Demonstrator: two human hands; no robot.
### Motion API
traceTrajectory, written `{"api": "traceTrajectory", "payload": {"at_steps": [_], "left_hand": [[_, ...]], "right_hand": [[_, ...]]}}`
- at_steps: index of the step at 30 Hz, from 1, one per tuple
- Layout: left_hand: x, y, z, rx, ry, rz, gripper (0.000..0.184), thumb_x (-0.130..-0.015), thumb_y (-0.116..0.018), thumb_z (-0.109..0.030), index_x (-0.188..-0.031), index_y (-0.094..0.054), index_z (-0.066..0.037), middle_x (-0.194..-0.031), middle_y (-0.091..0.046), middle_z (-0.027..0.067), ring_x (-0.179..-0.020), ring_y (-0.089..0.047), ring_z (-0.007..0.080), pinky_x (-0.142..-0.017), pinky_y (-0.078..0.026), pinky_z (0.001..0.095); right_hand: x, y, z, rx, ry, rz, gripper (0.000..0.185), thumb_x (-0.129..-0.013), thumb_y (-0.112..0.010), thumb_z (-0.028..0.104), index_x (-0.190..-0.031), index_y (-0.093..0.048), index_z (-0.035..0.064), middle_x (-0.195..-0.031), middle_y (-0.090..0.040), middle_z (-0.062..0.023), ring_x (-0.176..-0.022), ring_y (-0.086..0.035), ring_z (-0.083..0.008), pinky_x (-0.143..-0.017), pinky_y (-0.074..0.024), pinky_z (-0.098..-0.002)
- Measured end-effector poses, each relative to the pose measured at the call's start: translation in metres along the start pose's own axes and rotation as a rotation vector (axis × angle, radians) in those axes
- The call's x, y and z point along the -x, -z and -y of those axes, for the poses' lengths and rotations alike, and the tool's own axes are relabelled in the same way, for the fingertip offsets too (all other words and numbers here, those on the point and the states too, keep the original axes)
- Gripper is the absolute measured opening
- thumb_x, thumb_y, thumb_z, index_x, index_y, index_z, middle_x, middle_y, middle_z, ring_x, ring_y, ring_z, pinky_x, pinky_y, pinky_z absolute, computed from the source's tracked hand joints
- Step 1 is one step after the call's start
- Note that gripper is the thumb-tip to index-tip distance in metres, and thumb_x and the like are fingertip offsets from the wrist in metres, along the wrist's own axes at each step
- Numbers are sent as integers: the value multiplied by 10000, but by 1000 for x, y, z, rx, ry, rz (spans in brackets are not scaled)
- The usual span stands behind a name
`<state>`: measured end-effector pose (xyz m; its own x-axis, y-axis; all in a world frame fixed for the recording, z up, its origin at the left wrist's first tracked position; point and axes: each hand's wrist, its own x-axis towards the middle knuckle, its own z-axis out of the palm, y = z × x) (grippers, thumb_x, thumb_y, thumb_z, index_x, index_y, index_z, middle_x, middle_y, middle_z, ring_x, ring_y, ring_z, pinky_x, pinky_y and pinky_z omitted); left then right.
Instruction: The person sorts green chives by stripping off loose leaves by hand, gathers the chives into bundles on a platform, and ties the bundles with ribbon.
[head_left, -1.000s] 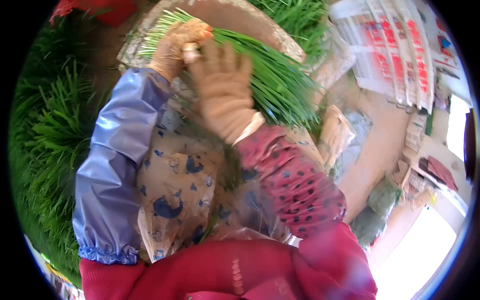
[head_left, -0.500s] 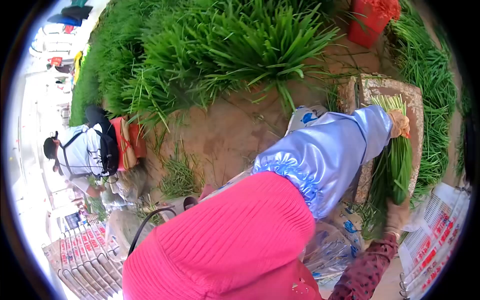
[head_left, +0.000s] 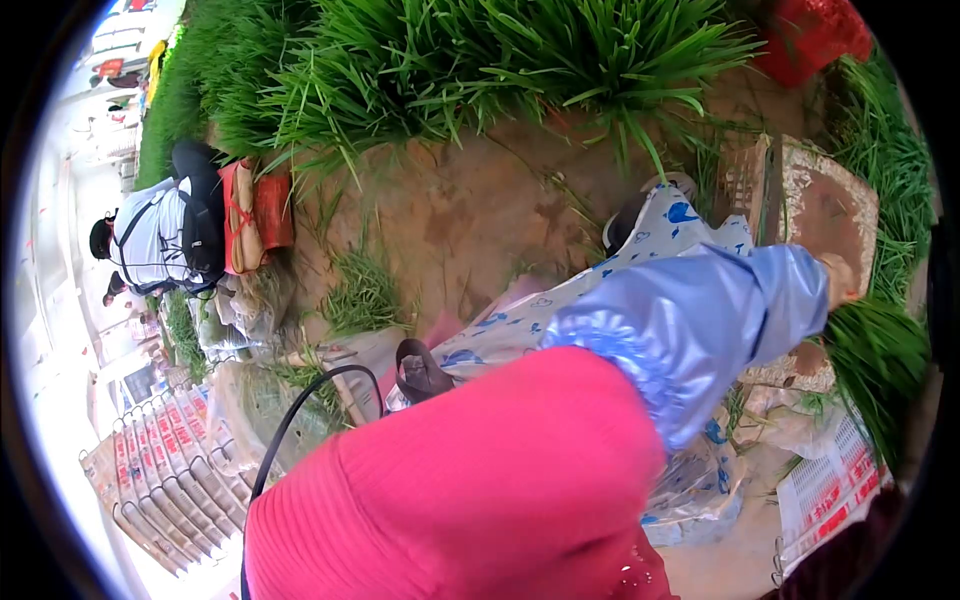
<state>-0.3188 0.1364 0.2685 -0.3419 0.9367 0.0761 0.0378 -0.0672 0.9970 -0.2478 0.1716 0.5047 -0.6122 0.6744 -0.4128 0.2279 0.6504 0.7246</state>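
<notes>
My left hand, in a pink knitted sleeve with a shiny blue sleeve cover, is closed on a bunch of chives at the right of the head view. The long green leaves hang past the hand toward the lower right. A bit of orange shows by the fingers. Under and beside the wrist stands a worn, low wooden board with a pale, flaking rim. Of my right arm only a dark sleeve shows at the shadowed lower right edge; the hand itself cannot be made out.
A heap of chives lies along the top on brown ground. Red containers stand at the upper right. Printed sheets lie below the board. Patterned plastic covers my lap. At the left sits a person with a backpack.
My left hand has moved right and slightly down with the bunch, off the middle of the board. The dotted-sleeved right hand has left the leaf ends and moved to the dark lower right.
</notes>
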Motion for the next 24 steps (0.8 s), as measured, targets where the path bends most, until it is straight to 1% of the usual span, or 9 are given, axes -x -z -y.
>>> {"api": "traceTrajectory", "payload": {"at_steps": [9,11,13,16,18,19,20,22,24], "left_hand": [[-79,-70,70,-454,-307,3,253,-844,-633,-314,-743,-711,-96,-765,-640,26,-826,-575,239,-763,-467,382],[-83,-75,88,68,-278,213,210,-829,-628,-300,-766,-688,-109,-777,-623,30,-816,-572,242,-745,-459,385],[-93,-73,118,1123,-156,615,140,-800,-618,-272,-811,-641,-134,-801,-590,37,-796,-565,249,-708,-443,392],[-77,-57,170,1308,336,657,190,-875,-516,-287,-834,-619,-133,-774,-588,52,-680,-567,259,-611,-472,422],[-47,-15,167,1416,663,620,272,-956,-417,-282,-803,-570,-117,-790,-612,36,-694,-600,230,-634,-525,397],[-57,-20,202,1638,468,743,356,-983,-367,-277,-813,-597,-66,-864,-643,65,-757,-635,247,-696,-539,385],[-59,-7,185,1383,376,689,283,-945,-442,-243,-819,-618,-61,-909,-638,66,-843,-605,257,-766,-506,385],[-29,34,126,-20,-309,428,147,-868,-592,-176,-832,-659,-50,-1000,-629,67,-1016,-544,277,-905,-442,386],[-21,34,110,-450,-413,316,103,-790,-709,-113,-876,-709,-55,-1173,-618,76,-1273,-422,340,-1052,-350,399]], "right_hand": [[53,-184,-35,-636,-59,-132,523,-787,-595,97,-1297,-481,88,-1184,-563,-167,-1084,-554,-303,-889,-455,-378],[69,-214,-33,-679,-91,-126,545,-780,-602,90,-1309,-474,78,-1206,-559,-167,-1107,-548,-306,-906,-451,-375],[81,-242,-26,-718,-79,-155,567,-772,-609,82,-1321,-468,68,-1227,-555,-168,-1130,-542,-308,-924,-447,-371],[92,-246,11,-817,-127,38,485,-761,-604,63,-1243,-555,41,-1171,-604,-160,-1115,-555,-336,-943,-441,-377],[68,-169,67,-1707,-142,176,318,-840,-620,173,-1114,-634,12,-1025,-652,-154,-951,-611,-219,-841,-464,-317],[58,-134,81,-1679,-148,128,313,-881,-605,266,-1038,-656,1,-889,-664,-133,-819,-606,-157,-730,-465,-310],[46,-128,98,-1552,-281,71,290,-893,-576,294,-962,-668,28,-810,-658,-142,-747,-624,-216,-664,-461,-361],[15,-151,140,-1402,-431,-350,199,-890,-534,228,-961,-664,94,-841,-650,-163,-779,-608,-365,-701,-481,-429],[-10,-151,158,-1627,-493,-314,220,-873,-553,238,-1003,-660,96,-895,-647,-158,-822,-613,-351,-737,-489,-425]]}}
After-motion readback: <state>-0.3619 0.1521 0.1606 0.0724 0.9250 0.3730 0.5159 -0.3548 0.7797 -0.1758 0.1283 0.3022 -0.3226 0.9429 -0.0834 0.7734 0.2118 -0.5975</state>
